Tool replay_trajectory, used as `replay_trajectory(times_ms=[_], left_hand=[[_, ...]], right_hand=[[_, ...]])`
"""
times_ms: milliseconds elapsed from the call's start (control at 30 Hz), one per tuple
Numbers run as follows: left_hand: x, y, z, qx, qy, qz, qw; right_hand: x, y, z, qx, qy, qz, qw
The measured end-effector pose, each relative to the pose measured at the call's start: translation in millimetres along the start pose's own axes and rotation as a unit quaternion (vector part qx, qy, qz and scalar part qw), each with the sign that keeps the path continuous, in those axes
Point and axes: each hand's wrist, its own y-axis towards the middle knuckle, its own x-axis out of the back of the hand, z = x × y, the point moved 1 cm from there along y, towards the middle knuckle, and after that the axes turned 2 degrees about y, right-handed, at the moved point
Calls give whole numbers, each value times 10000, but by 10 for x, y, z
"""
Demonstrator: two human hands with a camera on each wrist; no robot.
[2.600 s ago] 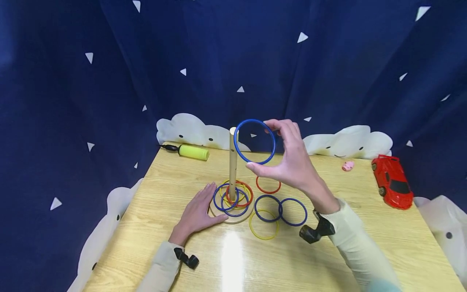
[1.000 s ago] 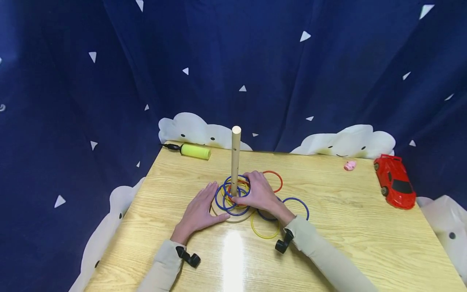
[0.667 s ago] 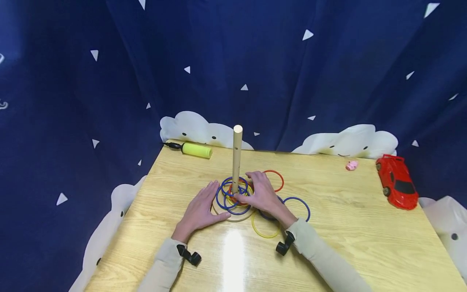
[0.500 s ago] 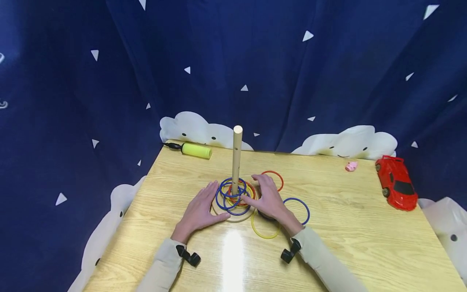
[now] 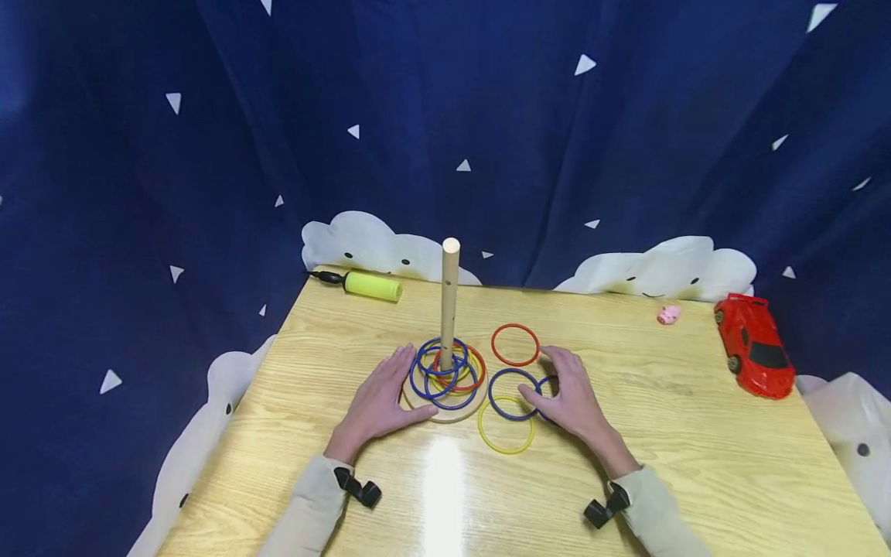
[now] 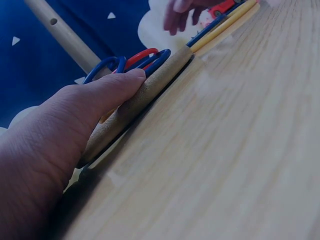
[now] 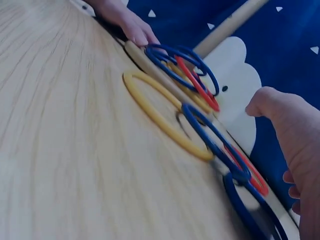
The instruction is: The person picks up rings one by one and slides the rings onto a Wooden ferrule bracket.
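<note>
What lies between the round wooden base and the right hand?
In the head view: a blue ring, a yellow ring crossing its near side, a red ring beyond, and another blue ring partly hidden by the right hand.

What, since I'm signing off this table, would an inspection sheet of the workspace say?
Surface: wooden table, glare patch.
Job's things: upright wooden stand, stacked rings around its post; two blue rings, a red ring and a yellow ring loose beside it.
Clutter: yellow cylinder with black tip, pink pig toy, red toy car.
Grips: left grip touches the stand's base; right grip holds nothing, near loose blue rings.
Cables: nothing seen.
Surroundings: navy curtain, white triangles, cloud faces.
</note>
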Motion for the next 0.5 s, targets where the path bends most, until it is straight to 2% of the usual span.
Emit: replay_trajectory(times_ms=[267,500], left_hand=[[14,-2,-9,24,24,26,10000],[31,8,-26,120,11,149,9998]], right_hand=[[155,-224,-216,-504,-335,-24,9982],[256,-405,-318,-462,-534,93,9975]])
